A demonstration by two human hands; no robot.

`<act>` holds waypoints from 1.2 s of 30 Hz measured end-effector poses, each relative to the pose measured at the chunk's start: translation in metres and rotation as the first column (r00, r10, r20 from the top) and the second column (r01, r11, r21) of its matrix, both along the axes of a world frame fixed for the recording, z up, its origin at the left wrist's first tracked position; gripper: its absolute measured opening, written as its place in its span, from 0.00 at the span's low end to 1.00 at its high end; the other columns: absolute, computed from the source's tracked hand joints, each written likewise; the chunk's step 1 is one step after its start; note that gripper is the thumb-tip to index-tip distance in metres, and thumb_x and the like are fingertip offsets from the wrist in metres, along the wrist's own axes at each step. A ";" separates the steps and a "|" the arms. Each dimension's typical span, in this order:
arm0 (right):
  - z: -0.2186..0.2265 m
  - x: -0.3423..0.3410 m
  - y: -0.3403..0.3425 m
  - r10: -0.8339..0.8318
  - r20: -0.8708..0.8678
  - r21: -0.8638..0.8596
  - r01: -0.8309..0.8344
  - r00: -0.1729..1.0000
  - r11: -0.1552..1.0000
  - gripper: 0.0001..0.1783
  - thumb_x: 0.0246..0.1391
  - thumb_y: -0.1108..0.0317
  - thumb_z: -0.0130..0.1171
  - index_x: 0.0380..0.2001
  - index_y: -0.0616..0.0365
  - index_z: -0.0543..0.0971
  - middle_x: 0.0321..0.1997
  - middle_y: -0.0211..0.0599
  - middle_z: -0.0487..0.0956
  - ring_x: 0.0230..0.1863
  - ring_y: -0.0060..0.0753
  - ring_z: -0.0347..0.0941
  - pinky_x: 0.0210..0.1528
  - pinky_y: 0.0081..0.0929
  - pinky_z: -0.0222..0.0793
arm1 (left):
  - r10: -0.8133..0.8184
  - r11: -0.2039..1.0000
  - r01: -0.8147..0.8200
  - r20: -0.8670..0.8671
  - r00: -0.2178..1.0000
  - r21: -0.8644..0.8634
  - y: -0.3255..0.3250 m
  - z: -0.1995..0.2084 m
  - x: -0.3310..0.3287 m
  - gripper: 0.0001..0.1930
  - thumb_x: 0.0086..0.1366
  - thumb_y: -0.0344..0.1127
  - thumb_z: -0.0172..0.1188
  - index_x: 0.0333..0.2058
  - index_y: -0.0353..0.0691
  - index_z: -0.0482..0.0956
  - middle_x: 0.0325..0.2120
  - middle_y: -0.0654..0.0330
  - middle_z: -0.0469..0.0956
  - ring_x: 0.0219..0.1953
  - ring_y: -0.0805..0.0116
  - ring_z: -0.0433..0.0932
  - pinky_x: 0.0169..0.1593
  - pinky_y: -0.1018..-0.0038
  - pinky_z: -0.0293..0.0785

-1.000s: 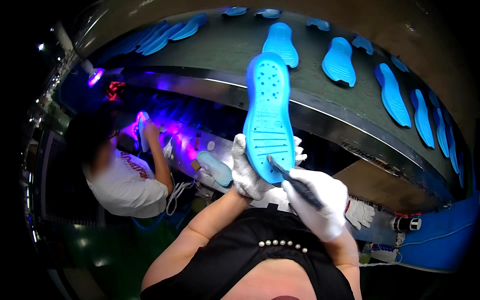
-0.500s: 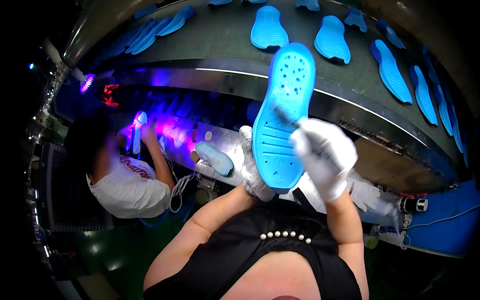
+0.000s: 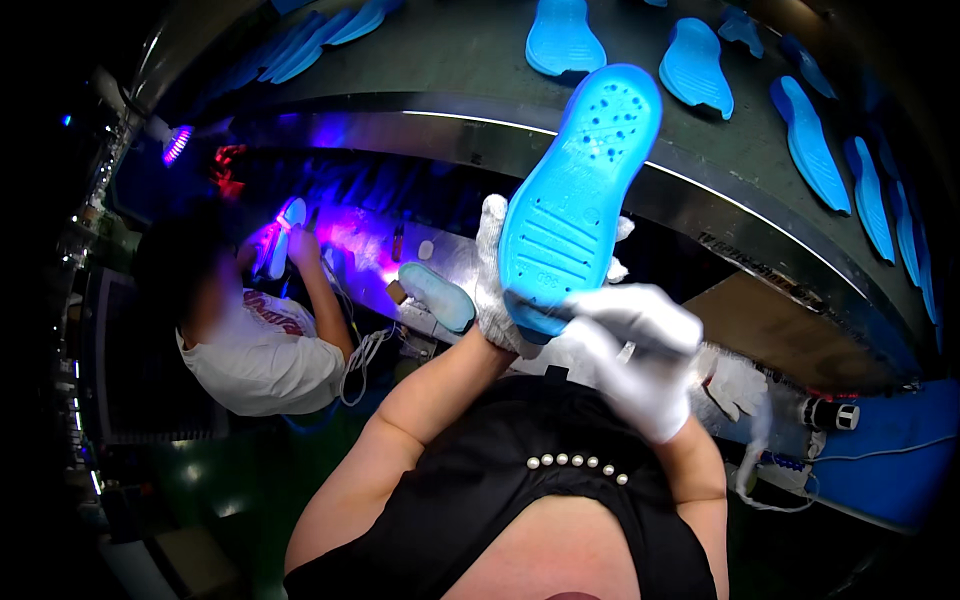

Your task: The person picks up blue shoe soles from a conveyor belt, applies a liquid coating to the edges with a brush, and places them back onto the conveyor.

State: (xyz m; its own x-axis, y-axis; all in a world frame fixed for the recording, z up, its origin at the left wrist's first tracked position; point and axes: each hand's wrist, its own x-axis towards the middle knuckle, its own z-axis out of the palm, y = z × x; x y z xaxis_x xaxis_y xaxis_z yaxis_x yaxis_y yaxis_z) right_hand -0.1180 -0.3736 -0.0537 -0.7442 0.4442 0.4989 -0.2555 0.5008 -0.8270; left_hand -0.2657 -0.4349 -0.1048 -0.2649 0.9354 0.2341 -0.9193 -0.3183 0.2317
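Observation:
A bright blue shoe sole [image 3: 560, 215] is held up in front of me, its wider end, dotted with small holes, pointing away. My gloved left hand [image 3: 492, 270] grips it from beneath, with the thumb along its left edge and fingertips showing past the right edge. At the sole's near end is my gloved right hand [image 3: 645, 345], smeared by motion. From its closed fingers a dark, thin brush-like tool [image 3: 535, 306] reaches over the near end; its exact kind is too blurred to tell.
Beyond the sole, a dark conveyor belt [image 3: 450, 85] with a metal edge carries several blue soles [image 3: 697, 68]. A pale sole [image 3: 437, 296] lies on the bench to the left, near a co-worker [image 3: 270, 350] under purple light. Loose white gloves [image 3: 735, 385] lie at right.
My right hand has moved nearer to me, bringing the dark tool from the sole's middle to its near end. The sole has tilted slightly, its far end swinging right.

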 end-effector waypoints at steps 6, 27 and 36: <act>0.006 0.005 0.021 0.185 0.115 0.670 -0.214 0.976 0.711 0.11 0.50 0.70 0.61 0.39 0.58 0.79 0.33 0.39 0.80 0.30 0.40 0.76 0.31 0.29 0.73 | -0.171 0.979 0.164 -0.052 0.984 -0.119 0.005 0.004 -0.028 0.45 0.64 0.69 0.42 0.64 0.33 0.57 0.48 0.26 0.70 0.42 0.40 0.79 0.38 0.52 0.81; 0.022 0.007 0.010 0.106 0.335 0.601 -0.299 0.936 0.741 0.16 0.48 0.70 0.62 0.43 0.49 0.80 0.41 0.33 0.82 0.35 0.34 0.78 0.35 0.29 0.74 | -0.266 0.784 -0.033 -0.384 0.884 -0.620 0.013 0.027 -0.064 0.13 0.64 0.49 0.58 0.37 0.47 0.73 0.31 0.54 0.77 0.30 0.58 0.81 0.25 0.56 0.80; 0.026 -0.002 0.013 0.028 0.165 0.664 -0.132 0.986 0.736 0.15 0.36 0.74 0.67 0.32 0.47 0.84 0.33 0.31 0.84 0.20 0.28 0.73 0.23 0.23 0.68 | -0.210 0.739 -0.165 -0.456 0.865 -0.654 0.005 0.048 -0.073 0.21 0.66 0.51 0.56 0.45 0.38 0.80 0.40 0.52 0.81 0.42 0.62 0.82 0.45 0.67 0.80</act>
